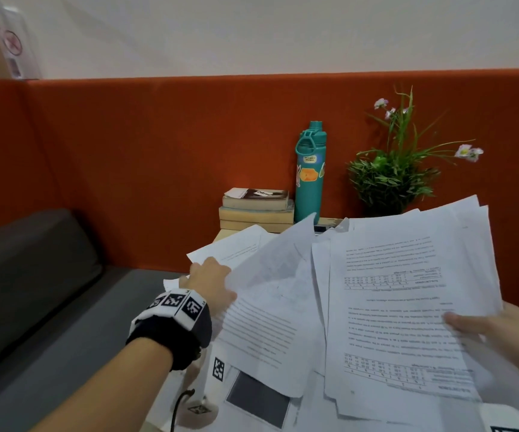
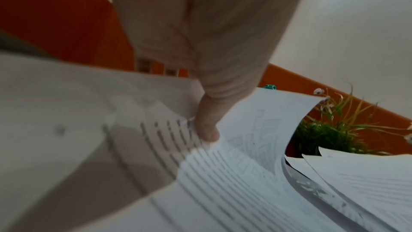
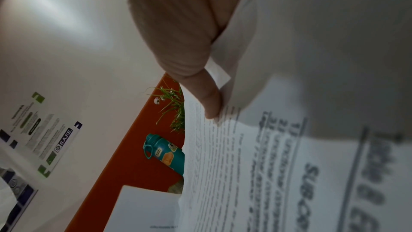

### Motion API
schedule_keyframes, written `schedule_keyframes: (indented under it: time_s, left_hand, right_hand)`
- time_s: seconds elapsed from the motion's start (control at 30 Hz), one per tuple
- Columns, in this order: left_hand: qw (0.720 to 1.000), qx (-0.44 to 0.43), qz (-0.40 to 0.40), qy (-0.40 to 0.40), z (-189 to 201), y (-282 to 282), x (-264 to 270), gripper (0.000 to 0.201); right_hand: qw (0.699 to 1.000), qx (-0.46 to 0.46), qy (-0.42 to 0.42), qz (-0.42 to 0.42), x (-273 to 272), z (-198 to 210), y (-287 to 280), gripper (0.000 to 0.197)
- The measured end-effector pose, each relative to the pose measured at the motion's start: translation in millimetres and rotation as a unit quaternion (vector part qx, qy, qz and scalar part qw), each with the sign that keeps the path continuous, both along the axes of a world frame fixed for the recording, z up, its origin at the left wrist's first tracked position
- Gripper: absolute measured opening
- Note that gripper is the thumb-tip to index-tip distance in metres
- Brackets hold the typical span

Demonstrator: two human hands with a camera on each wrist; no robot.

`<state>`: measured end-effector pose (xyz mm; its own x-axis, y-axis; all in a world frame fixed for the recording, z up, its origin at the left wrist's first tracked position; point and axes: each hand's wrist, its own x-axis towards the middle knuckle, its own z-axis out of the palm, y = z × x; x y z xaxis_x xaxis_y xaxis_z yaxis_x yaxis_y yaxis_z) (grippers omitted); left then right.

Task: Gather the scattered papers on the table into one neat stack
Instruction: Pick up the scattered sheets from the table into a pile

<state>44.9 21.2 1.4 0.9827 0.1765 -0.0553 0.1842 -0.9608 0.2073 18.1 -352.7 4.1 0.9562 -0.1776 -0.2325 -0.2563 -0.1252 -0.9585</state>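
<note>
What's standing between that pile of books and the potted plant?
A teal water bottle stands between the books and the plant, against the orange backrest; the head view shows it.

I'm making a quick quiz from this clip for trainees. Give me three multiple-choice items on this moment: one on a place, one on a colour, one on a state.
1. Where does the water bottle stand?
A. between the stacked books and the potted plant
B. on the grey seat
C. on top of the books

2. What colour is the bottle?
A. red
B. teal
C. black

3. What is the right hand doing?
A. resting flat on the table
B. pointing at the wall
C. holding a bundle of printed papers

Answers:
1 A, the head view shows books to its left and the plant to its right.
2 B, its body and lid are teal.
3 C, its thumb lies on the top sheet.
</note>
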Motion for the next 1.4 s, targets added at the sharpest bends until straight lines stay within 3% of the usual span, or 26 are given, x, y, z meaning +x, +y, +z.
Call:
schedule_keyframes:
  time_s: [0.07,0.1,0.2,0.3,0.33,0.47,0.6,0.77,1.03,1.13,1.2,1.23,1.33,1.4]
  left_hand:
    - [0.998,0.025,0.03,-0.052,6.3,-0.4,0.0,0.033]
    - [0.994,-0.006,0.04,-0.102,13.8,0.6,-0.1,0.028]
    - [0.969,-0.168,0.091,-0.159,38.8,14.5,2.0,0.021]
    - [0.923,-0.343,0.143,-0.102,51.1,37.6,-1.9,0.035]
    - [0.926,-0.342,0.15,-0.052,49.4,42.5,-4.1,0.039]
    - [0.975,-0.132,0.126,0.126,15.2,28.3,-24.7,0.049]
    - [0.973,-0.003,0.146,0.18,-18.0,10.1,-36.8,0.056]
    - [0.979,-0.044,0.164,0.116,-13.3,12.4,-28.2,0.045]
    - [0.982,-0.161,0.074,-0.067,42.3,10.6,-12.8,0.009]
    - [0.982,-0.124,0.07,-0.122,58.5,7.2,-4.4,0.014]
    - [0.982,-0.105,0.101,-0.117,62.0,11.0,-1.8,0.012]
    - [0.982,-0.109,0.125,-0.093,61.6,14.4,-3.3,0.021]
    - [0.984,-0.06,0.16,0.042,52.0,23.9,-24.8,0.045]
    - [0.981,-0.042,0.164,0.096,32.5,27.1,-36.7,0.047]
  right_hand:
    - [1.0,0.005,0.003,-0.005,0.8,-0.3,0.0,0.021]
    - [1.0,0.007,0.003,-0.008,1.2,0.5,0.2,0.024]
    - [1.0,0.01,-0.009,-0.018,3.4,0.9,-4.6,0.026]
    - [0.999,0.003,-0.022,-0.024,2.6,1.8,-7.9,0.017]
    - [0.999,0.006,-0.025,-0.023,2.5,1.5,-8.4,0.016]
    - [0.999,0.002,-0.04,-0.029,1.0,-3.3,-5.7,0.013]
    - [0.999,0.011,-0.025,-0.02,3.1,-8.6,-4.4,0.016]
    - [1.0,0.01,-0.025,-0.016,8.1,-11.3,-8.3,0.025]
    - [1.0,0.01,-0.026,-0.012,13.1,-13.3,-13.4,0.018]
    - [1.0,0.002,-0.023,-0.007,15.2,-16.3,-15.6,0.024]
    - [0.999,0.004,-0.027,-0.021,14.8,-15.6,-16.3,0.023]
    - [0.999,0.013,-0.026,-0.021,15.6,-16.3,-17.6,0.025]
    - [0.999,0.021,-0.024,-0.017,20.3,-21.2,-19.4,0.039]
    - [0.999,0.048,-0.02,-0.017,28.8,-30.9,-27.4,0.056]
